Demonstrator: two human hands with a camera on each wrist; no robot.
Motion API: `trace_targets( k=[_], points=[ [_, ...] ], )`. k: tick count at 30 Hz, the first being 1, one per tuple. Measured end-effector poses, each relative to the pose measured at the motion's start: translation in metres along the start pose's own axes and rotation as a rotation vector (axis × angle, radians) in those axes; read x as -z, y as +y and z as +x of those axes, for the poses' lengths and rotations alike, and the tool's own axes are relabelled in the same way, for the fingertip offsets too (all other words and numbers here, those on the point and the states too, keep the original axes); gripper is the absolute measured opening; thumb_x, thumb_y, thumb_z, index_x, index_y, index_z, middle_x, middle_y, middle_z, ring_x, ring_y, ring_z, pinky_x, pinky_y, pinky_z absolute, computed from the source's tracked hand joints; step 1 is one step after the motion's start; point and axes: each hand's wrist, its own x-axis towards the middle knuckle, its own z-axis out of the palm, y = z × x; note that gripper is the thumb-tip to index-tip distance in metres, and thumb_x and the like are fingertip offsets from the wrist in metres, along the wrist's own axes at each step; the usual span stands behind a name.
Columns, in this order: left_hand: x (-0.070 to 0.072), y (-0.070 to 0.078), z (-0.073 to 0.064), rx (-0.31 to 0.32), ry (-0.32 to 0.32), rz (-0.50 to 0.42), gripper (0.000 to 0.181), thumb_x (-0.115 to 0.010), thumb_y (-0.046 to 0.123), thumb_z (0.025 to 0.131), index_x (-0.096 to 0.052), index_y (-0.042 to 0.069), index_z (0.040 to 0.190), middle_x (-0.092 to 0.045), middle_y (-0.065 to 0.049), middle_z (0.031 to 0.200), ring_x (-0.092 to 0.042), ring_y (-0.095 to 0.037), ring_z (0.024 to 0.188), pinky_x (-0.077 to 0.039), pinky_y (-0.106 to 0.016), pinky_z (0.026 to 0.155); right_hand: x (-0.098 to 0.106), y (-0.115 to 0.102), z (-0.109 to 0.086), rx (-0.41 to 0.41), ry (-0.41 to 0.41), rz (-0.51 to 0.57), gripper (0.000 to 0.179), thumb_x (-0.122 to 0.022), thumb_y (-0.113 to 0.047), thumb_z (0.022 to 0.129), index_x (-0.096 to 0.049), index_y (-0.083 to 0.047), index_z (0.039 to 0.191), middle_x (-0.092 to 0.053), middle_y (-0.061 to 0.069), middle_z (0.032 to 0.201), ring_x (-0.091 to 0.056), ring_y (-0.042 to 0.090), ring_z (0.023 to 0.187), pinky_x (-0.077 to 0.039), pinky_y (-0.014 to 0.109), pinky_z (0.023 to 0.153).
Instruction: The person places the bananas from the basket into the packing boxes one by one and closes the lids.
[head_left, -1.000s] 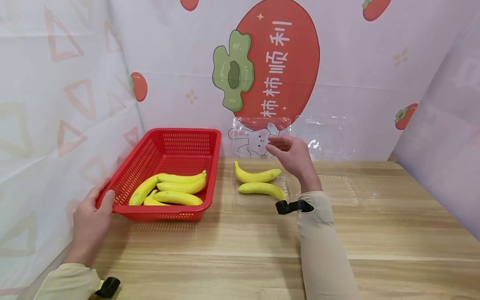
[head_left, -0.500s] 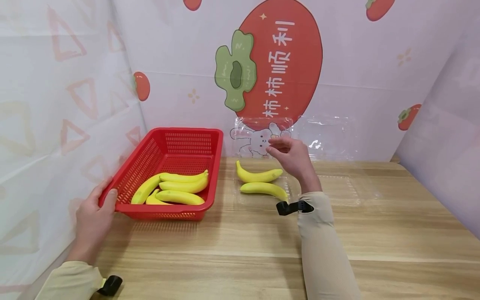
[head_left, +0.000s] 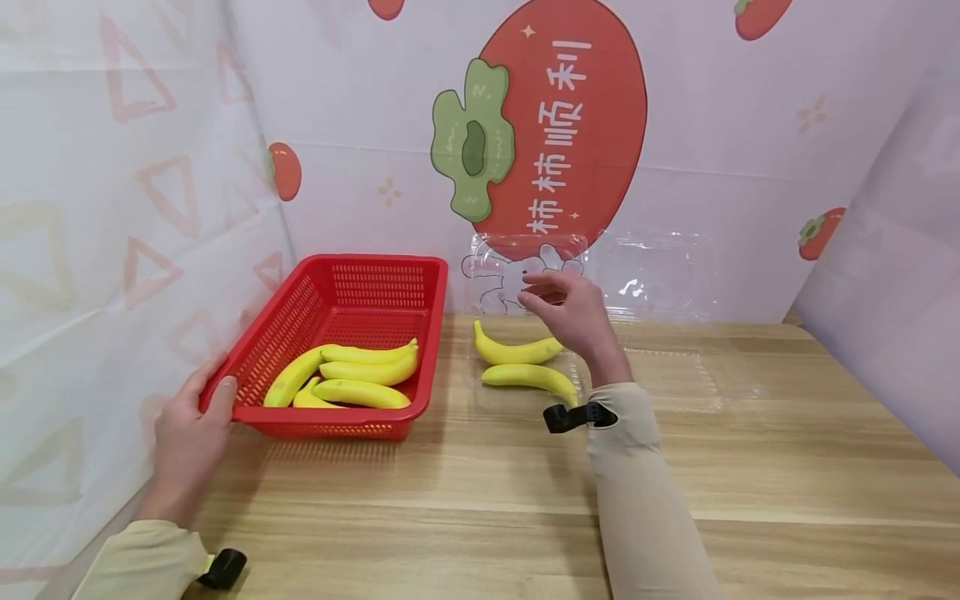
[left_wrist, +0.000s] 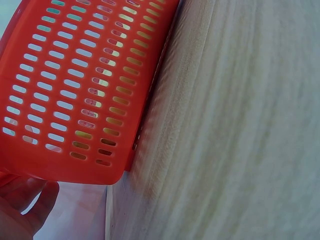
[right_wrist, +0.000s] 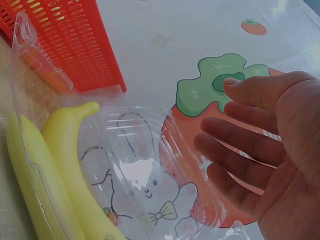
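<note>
While our left hand [head_left: 191, 442] grips the basket [head_left: 435, 333], our right hand [head_left: 573, 317] — fingers parted, empty — hangs by the clear lid [head_left: 498, 271]; bumping it could drop it onto the tray's [head_left: 480, 400] two bananas [head_left: 517, 354].

A wood-grain table [head_left: 465, 533] carries a red basket [head_left: 322, 421] and two clear plastic containers [head_left: 667, 379].

White characters [head_left: 561, 133] "柿柿顺利" on the printed red persimmon [head_left: 527, 104]

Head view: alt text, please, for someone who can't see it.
A left hand grips a red basket of bananas; the empty right hand hovers near two bananas in an open clear plastic container on a wooden table.
</note>
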Motion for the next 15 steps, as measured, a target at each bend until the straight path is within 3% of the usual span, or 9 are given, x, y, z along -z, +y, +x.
trace_targets(
  k=[5, 15],
  points=[
    [0.001, 0.000, -0.001, -0.005, -0.012, -0.013, 0.063, -0.040, 0.046, 0.111, -0.027, 0.028, 0.170, -0.038, -0.019, 0.170, -0.049, -0.042, 0.143, -0.052, -0.014, 0.095, -0.008, -0.005, -0.001, 0.038, -0.004, -0.021, 0.038, -0.075, -0.030, 0.100, -0.073, -0.013, 0.134, -0.078, 0.010, 0.123, -0.073, 0.029, 0.110, -0.062, 0.047, 0.098],
    [0.001, -0.001, -0.001, 0.007, 0.005, 0.002, 0.062, -0.039, 0.047, 0.110, -0.029, 0.029, 0.169, -0.041, -0.020, 0.168, -0.051, -0.040, 0.140, -0.053, -0.013, 0.095, -0.030, -0.020, -0.003, 0.106, -0.046, -0.045, 0.038, -0.076, -0.026, 0.099, -0.071, -0.014, 0.135, -0.078, 0.008, 0.118, -0.073, 0.026, 0.105, -0.064, 0.042, 0.095]
  ],
)
